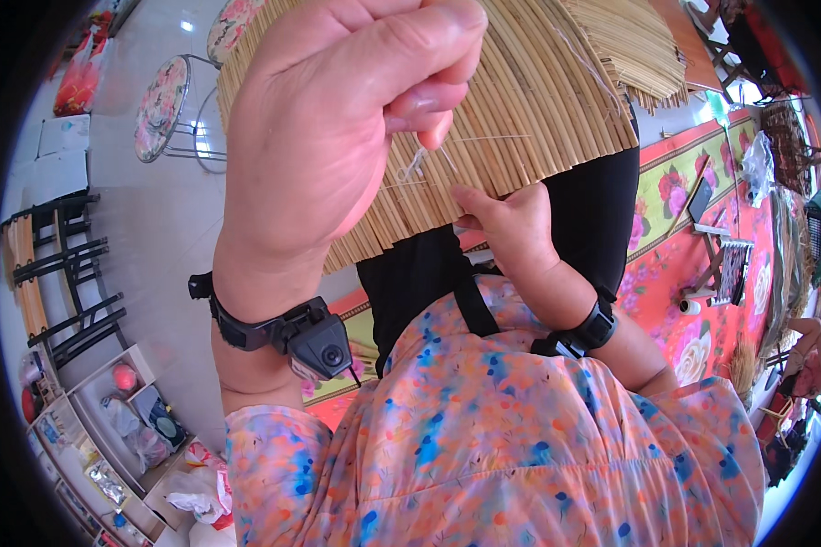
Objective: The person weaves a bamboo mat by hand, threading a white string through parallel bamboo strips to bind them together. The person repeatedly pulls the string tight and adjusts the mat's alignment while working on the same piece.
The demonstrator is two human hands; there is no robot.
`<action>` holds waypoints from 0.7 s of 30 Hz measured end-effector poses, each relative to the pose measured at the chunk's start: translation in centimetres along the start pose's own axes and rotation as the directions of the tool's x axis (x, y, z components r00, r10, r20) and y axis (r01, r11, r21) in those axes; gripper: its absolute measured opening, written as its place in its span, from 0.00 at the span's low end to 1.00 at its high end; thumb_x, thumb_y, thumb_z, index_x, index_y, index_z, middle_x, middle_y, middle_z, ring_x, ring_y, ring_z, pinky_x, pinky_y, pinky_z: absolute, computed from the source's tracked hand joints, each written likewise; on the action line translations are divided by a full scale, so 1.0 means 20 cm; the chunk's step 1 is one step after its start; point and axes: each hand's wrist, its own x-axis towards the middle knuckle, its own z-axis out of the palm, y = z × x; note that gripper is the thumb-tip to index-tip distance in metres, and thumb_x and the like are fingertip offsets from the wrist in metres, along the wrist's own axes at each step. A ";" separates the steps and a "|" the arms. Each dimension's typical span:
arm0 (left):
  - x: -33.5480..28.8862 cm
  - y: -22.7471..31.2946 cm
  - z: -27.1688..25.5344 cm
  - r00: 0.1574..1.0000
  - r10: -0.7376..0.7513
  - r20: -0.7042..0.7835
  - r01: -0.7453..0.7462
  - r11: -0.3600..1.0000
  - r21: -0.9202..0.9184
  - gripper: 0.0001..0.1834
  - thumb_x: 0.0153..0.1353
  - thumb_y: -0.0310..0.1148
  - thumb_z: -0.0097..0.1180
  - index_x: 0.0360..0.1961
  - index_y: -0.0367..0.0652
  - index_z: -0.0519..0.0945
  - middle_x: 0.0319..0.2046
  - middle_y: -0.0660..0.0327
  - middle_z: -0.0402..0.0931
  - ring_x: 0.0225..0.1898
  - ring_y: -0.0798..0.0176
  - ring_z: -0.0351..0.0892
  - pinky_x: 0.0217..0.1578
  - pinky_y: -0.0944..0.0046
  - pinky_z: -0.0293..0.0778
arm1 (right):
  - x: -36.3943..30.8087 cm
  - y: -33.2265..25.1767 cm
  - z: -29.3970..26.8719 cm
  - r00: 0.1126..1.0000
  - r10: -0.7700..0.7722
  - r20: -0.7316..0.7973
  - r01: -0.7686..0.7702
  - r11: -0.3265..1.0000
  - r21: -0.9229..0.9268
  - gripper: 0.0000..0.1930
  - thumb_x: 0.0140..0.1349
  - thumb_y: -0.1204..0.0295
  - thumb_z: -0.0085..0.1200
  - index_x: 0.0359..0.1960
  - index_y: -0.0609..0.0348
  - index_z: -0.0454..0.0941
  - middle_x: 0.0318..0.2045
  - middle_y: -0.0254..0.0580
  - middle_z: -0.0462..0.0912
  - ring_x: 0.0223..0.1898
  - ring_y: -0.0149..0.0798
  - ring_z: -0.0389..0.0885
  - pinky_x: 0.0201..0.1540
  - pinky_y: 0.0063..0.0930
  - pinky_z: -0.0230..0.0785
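Observation:
A mat of straw-coloured reed or thin bamboo sticks, laid side by side, rests over my lap. High over its left part, close to the camera, my left hand is closed with curled fingers; what it grips is hidden. White thread lies loosely tangled on the sticks just below those fingers, and a thin pale strand stretches from there to the right. At the mat's near edge, my right hand pinches the stick ends, its thumb on top and the other fingers mostly out of sight.
Another bundle of sticks lies beyond the mat on the right. A round flowered stool stands at far left, above black-framed folded furniture and shelves with bags. Flowered red matting covers the right floor, with a small folding stool.

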 end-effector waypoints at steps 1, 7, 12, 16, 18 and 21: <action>0.00 -0.01 -0.02 0.999 0.027 -0.019 -0.027 0.999 -0.023 0.15 0.71 0.35 0.48 0.27 0.39 0.70 0.21 0.66 0.64 0.21 0.73 0.59 0.28 0.67 0.68 | 0.00 0.00 0.00 1.000 0.005 0.002 -0.005 1.000 -0.002 0.12 0.54 0.76 0.66 0.34 0.77 0.81 0.27 0.45 0.84 0.23 0.32 0.83 0.25 0.24 0.76; 0.10 -0.13 -0.48 0.977 0.135 -0.167 -0.088 0.961 0.264 0.13 0.71 0.38 0.50 0.41 0.37 0.77 0.32 0.60 0.77 0.35 0.62 0.77 0.41 0.58 0.74 | 0.00 0.01 0.01 0.998 0.055 0.025 -0.054 0.998 -0.027 0.11 0.55 0.73 0.66 0.31 0.73 0.81 0.24 0.43 0.83 0.19 0.30 0.80 0.17 0.24 0.68; -0.05 -0.20 -0.72 0.860 0.504 -0.074 0.224 -0.244 0.944 0.10 0.63 0.35 0.61 0.43 0.43 0.80 0.40 0.53 0.82 0.38 0.52 0.83 0.40 0.59 0.78 | 0.00 0.01 0.02 1.000 0.004 0.014 -0.005 1.000 0.025 0.11 0.56 0.72 0.66 0.31 0.71 0.82 0.21 0.41 0.82 0.16 0.28 0.77 0.13 0.23 0.63; -0.16 -0.25 -0.40 0.946 0.312 -0.083 0.006 0.240 0.971 0.12 0.58 0.31 0.64 0.43 0.44 0.80 0.41 0.56 0.81 0.37 0.52 0.84 0.37 0.59 0.79 | 0.01 0.03 0.01 0.999 0.026 0.044 -0.027 0.999 0.024 0.10 0.57 0.72 0.65 0.32 0.70 0.82 0.21 0.40 0.82 0.16 0.28 0.77 0.13 0.22 0.63; -0.18 -0.33 -0.27 0.973 0.227 0.033 -0.108 0.327 0.939 0.11 0.57 0.31 0.64 0.42 0.44 0.80 0.40 0.58 0.80 0.33 0.52 0.84 0.33 0.58 0.78 | 0.01 0.03 0.01 0.999 0.010 0.044 -0.012 0.999 0.037 0.10 0.57 0.73 0.65 0.32 0.70 0.82 0.21 0.40 0.82 0.16 0.28 0.77 0.13 0.22 0.63; -0.22 -0.45 -0.15 0.976 0.145 0.161 -0.198 0.293 0.935 0.09 0.57 0.30 0.63 0.38 0.43 0.79 0.38 0.58 0.78 0.30 0.52 0.83 0.30 0.57 0.78 | 0.01 0.03 0.01 0.999 -0.013 0.051 0.011 0.999 0.036 0.10 0.57 0.73 0.65 0.33 0.70 0.82 0.21 0.39 0.82 0.16 0.27 0.77 0.14 0.21 0.63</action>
